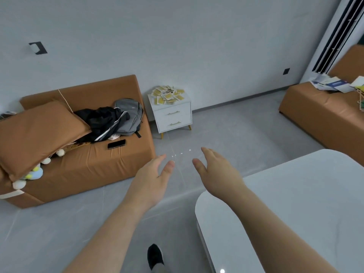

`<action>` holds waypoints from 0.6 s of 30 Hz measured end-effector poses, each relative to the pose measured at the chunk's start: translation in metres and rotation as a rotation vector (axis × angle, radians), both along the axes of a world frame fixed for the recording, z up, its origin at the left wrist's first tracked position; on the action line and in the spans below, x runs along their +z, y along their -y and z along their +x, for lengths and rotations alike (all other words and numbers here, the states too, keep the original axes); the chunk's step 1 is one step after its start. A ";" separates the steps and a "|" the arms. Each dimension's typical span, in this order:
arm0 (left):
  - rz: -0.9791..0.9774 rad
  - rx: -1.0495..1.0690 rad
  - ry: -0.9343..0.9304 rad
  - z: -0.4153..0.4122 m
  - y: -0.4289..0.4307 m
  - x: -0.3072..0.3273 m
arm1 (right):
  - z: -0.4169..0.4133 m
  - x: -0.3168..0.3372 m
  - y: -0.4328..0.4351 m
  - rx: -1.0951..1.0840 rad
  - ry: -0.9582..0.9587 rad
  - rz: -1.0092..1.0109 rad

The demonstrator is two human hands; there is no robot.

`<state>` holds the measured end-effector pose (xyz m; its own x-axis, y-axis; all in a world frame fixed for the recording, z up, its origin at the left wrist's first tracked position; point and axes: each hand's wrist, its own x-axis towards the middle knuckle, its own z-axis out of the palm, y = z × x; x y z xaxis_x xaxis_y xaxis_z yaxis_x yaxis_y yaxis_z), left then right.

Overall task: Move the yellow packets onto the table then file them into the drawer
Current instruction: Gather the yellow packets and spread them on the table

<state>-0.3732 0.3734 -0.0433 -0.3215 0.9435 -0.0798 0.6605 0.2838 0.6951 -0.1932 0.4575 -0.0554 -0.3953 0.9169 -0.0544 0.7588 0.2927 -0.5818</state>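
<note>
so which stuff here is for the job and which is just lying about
For the job: yellow packets, nightstand drawers, white table.
Lying about: backpack, black jacket, phone, soft toys, papers.

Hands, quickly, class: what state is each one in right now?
Left hand: open, fingers straight, holding nothing.
Right hand: open, fingers straight, holding nothing.

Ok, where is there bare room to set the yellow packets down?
The white table by the right hand is bare. The nightstand is piled with yellow packets; the sofa beside it is crowded with a jacket and backpack.
</note>
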 end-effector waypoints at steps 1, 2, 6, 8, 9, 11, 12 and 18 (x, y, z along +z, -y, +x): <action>0.011 -0.005 0.007 -0.019 -0.017 -0.004 | -0.019 -0.002 -0.017 0.002 0.007 0.004; 0.018 -0.014 0.016 -0.039 -0.035 -0.007 | -0.039 -0.004 -0.033 0.003 0.019 0.004; 0.023 -0.068 0.041 -0.121 -0.108 -0.018 | -0.113 -0.010 -0.101 -0.023 0.053 -0.003; 0.002 -0.089 0.048 -0.162 -0.149 -0.018 | -0.147 -0.007 -0.132 -0.050 0.080 -0.022; -0.007 -0.098 0.057 -0.180 -0.170 -0.016 | -0.162 -0.006 -0.147 -0.059 0.091 -0.031; -0.015 -0.122 0.082 -0.211 -0.211 -0.014 | -0.189 -0.004 -0.177 -0.083 0.100 -0.040; -0.018 -0.134 0.090 -0.224 -0.232 -0.013 | -0.201 -0.003 -0.191 -0.100 0.105 -0.044; -0.057 -0.177 0.112 -0.280 -0.341 -0.025 | -0.253 -0.015 -0.283 -0.160 0.124 -0.077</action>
<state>-0.6528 0.7144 -0.0685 -0.1371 0.9775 -0.1602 0.6233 0.2108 0.7531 -0.4466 0.7409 -0.0700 -0.2312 0.9587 -0.1658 0.8590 0.1211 -0.4975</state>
